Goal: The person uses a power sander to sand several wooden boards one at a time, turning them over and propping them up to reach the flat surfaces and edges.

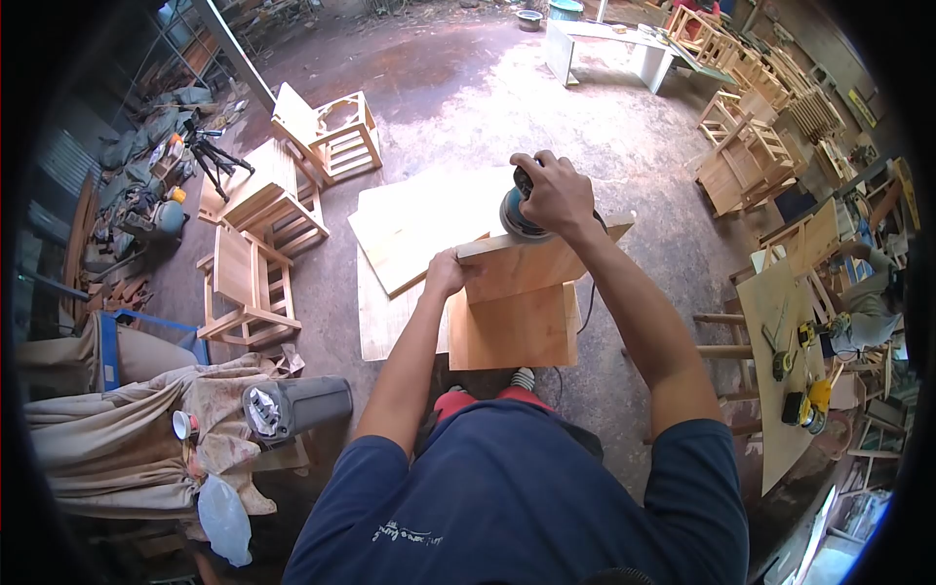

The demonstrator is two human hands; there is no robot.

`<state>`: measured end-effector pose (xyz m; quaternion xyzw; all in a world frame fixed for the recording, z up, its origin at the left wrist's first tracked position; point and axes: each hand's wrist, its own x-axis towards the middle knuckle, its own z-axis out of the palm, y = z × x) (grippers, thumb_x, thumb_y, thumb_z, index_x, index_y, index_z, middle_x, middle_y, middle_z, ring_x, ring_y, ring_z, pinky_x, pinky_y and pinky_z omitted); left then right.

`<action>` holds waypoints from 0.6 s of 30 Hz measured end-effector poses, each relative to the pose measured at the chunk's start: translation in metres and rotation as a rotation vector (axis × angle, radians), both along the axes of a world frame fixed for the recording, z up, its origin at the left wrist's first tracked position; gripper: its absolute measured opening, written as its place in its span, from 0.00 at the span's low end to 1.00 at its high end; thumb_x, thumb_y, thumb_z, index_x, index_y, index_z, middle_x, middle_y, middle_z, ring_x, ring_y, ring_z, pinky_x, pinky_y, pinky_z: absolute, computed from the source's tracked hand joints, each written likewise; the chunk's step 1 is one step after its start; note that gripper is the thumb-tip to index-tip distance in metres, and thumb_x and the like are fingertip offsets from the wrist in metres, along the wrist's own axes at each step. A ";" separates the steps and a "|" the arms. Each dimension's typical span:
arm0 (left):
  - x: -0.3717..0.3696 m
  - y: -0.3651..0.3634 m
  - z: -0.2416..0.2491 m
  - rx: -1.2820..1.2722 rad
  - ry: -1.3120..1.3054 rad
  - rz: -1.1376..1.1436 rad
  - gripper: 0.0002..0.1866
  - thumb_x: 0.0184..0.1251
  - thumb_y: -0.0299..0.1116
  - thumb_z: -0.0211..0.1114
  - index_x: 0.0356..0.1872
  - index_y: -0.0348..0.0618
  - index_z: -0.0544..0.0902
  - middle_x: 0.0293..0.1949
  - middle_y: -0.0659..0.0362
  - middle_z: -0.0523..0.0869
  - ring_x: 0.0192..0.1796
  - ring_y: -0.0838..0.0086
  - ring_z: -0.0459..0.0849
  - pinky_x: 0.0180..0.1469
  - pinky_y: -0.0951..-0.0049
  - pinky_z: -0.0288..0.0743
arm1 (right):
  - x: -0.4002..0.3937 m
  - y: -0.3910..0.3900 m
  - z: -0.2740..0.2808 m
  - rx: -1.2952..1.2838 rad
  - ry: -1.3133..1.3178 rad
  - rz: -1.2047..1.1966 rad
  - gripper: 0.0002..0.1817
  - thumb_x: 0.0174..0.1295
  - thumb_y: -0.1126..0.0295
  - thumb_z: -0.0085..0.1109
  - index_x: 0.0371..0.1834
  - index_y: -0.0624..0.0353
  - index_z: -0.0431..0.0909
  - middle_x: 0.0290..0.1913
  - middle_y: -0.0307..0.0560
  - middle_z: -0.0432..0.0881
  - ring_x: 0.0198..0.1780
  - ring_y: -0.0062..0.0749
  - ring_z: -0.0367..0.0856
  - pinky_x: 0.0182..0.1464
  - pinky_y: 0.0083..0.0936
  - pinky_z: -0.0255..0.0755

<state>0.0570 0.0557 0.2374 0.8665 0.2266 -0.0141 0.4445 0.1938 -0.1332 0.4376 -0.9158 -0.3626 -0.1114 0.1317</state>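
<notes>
My right hand [563,198] is wrapped round the top of a blue orbital sander [514,216], its round base at the upper edge of a wooden board [526,267]. At the board's left end my left hand [446,272] grips the corner, fingers partly hidden behind it. The board leans above a wooden panel [512,333] standing close in front of my feet. Pale flat boards [414,219] lie behind and to the left of this work. A dark cord [590,304] runs down past the panel's right side.
Wooden chairs [249,283] and a black tripod [210,154] stand at left, a grey bin [312,405] nearer me. On the right, a plywood bench [780,390] bears yellow power tools, with a person [868,297] beyond. A white table [609,44] and stacked wooden furniture [746,161] stand farther back.
</notes>
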 end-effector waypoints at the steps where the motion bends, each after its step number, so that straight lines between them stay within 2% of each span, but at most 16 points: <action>1: 0.001 0.000 0.003 -0.011 0.012 0.004 0.23 0.56 0.41 0.88 0.54 0.50 0.95 0.47 0.58 0.97 0.49 0.69 0.94 0.56 0.64 0.85 | 0.001 -0.001 0.001 -0.001 0.001 -0.007 0.30 0.58 0.65 0.66 0.67 0.28 0.81 0.59 0.44 0.87 0.57 0.49 0.88 0.50 0.45 0.88; 7: 0.001 0.000 0.006 0.043 0.033 0.001 0.25 0.55 0.44 0.88 0.54 0.50 0.94 0.48 0.58 0.97 0.50 0.69 0.94 0.54 0.63 0.85 | -0.018 0.021 -0.003 0.054 -0.025 0.050 0.30 0.55 0.64 0.66 0.65 0.30 0.83 0.56 0.45 0.87 0.55 0.49 0.88 0.48 0.44 0.88; 10: 0.000 0.005 -0.001 -0.061 -0.024 0.014 0.26 0.51 0.49 0.89 0.51 0.52 0.95 0.45 0.55 0.97 0.48 0.61 0.95 0.53 0.58 0.86 | -0.032 0.041 -0.006 0.076 -0.014 0.091 0.30 0.57 0.66 0.65 0.66 0.31 0.83 0.58 0.43 0.87 0.55 0.48 0.88 0.47 0.44 0.88; 11: 0.000 0.006 -0.003 -0.042 -0.022 0.013 0.26 0.51 0.48 0.89 0.51 0.52 0.95 0.45 0.55 0.97 0.48 0.61 0.94 0.53 0.58 0.86 | -0.036 0.046 -0.006 0.107 -0.012 0.128 0.29 0.54 0.66 0.67 0.63 0.34 0.84 0.53 0.46 0.86 0.53 0.50 0.87 0.46 0.45 0.88; 18: 0.003 0.006 0.007 -0.006 -0.004 0.013 0.25 0.52 0.46 0.89 0.51 0.52 0.95 0.46 0.57 0.97 0.48 0.64 0.94 0.53 0.60 0.85 | -0.047 0.042 -0.002 -0.009 0.068 0.142 0.32 0.55 0.67 0.67 0.67 0.32 0.82 0.56 0.46 0.84 0.56 0.49 0.87 0.49 0.44 0.86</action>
